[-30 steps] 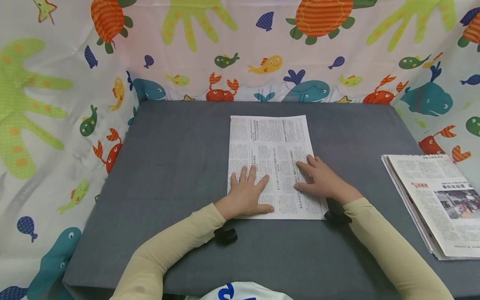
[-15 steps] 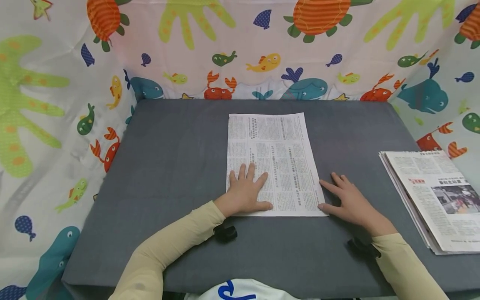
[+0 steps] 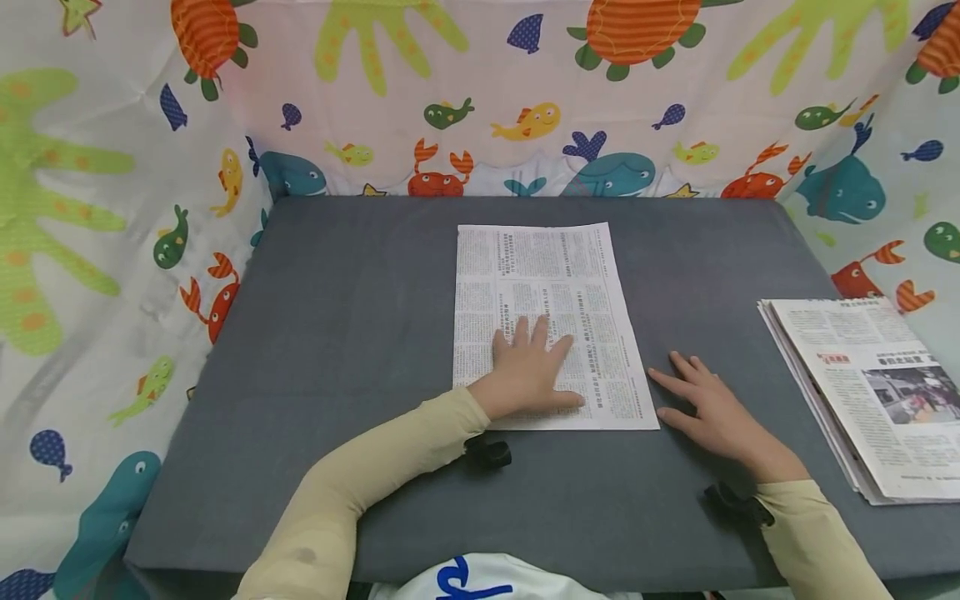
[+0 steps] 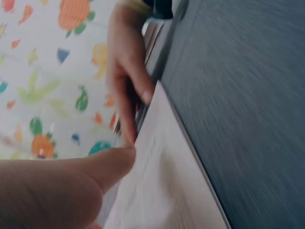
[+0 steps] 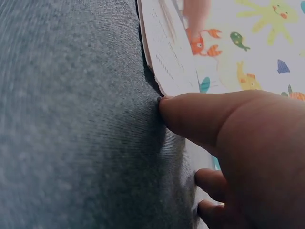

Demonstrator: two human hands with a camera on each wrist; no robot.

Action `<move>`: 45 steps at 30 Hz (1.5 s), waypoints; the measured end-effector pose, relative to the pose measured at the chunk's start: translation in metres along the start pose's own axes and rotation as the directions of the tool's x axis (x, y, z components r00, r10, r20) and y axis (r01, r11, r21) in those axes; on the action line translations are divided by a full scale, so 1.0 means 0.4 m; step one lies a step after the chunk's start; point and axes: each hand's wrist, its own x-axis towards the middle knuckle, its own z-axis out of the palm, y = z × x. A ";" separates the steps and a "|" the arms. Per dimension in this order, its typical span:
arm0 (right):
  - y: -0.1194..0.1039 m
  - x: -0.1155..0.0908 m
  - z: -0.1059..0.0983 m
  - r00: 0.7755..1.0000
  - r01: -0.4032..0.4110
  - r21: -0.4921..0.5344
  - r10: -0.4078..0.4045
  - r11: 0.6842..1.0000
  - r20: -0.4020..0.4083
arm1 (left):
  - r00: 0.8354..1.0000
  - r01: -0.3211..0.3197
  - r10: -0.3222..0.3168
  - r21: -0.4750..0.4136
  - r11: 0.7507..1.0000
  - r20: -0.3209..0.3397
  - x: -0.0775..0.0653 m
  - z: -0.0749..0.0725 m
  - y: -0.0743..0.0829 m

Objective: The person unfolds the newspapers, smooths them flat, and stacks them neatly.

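A folded newspaper sheet lies flat on the grey table, its short edge toward the person. On its lower middle rests my left hand, fingers spread and straight. My right hand is just off the sheet's right edge near the lower corner, with its fingers extended and fingertips down on the table cloth. In the right wrist view the thumb is beside the corner of the newspaper. The left wrist view is blurred; it shows the left thumb over the paper.
A stack of newspapers lies at the table's right side, a photo on its top page. Behind and to the left hangs a white curtain printed with sea animals. Black wrist straps sit under both sleeves.
My right hand has slid off the newspaper sheet to the right, onto the table. The left hand has then shifted right across the sheet, which stays nearly where it was.
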 end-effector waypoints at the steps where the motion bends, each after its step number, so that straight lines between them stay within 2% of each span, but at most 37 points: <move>1: 0.002 -0.001 0.002 1.000 0.005 0.003 -0.005 1.000 -0.007 | 1.000 -0.017 0.017 0.005 1.000 -0.002 0.010 -0.002 0.023; 4: 0.004 -0.002 0.009 0.999 0.023 0.012 -0.023 1.000 -0.029 | 0.998 -0.060 0.059 0.035 0.998 0.019 0.032 -0.004 0.091; 8: 0.005 -0.001 0.019 0.998 0.042 0.027 -0.041 0.999 -0.046 | 0.995 -0.078 0.074 0.058 0.995 0.068 0.049 0.003 0.159; 15: 0.005 0.001 0.025 0.999 0.031 0.028 -0.030 0.999 -0.042 | 0.994 -0.053 0.045 0.077 0.996 0.097 0.070 0.024 0.218; 20: 0.004 0.001 0.022 0.999 0.026 0.021 -0.026 0.999 -0.043 | 0.993 -0.021 0.009 0.104 0.994 0.118 0.072 0.025 0.232; 25: 0.003 -0.002 0.017 0.999 0.024 0.031 -0.023 0.999 -0.043 | 0.995 -0.025 0.016 0.097 0.995 0.096 0.073 0.021 0.235; 32: 0.010 -0.009 0.014 0.999 0.024 0.062 -0.022 0.998 -0.042 | 0.992 -0.012 0.000 0.094 0.995 0.122 0.082 0.018 0.242; 41: 0.008 -0.008 0.009 0.999 0.005 0.057 -0.003 0.998 -0.039 | 0.992 -0.057 0.048 0.081 0.995 0.113 0.093 0.001 0.227; 45: 0.009 -0.010 0.008 0.999 -0.002 0.052 0.005 0.999 -0.047 | 0.991 -0.097 0.091 0.066 0.993 0.101 0.091 -0.005 0.216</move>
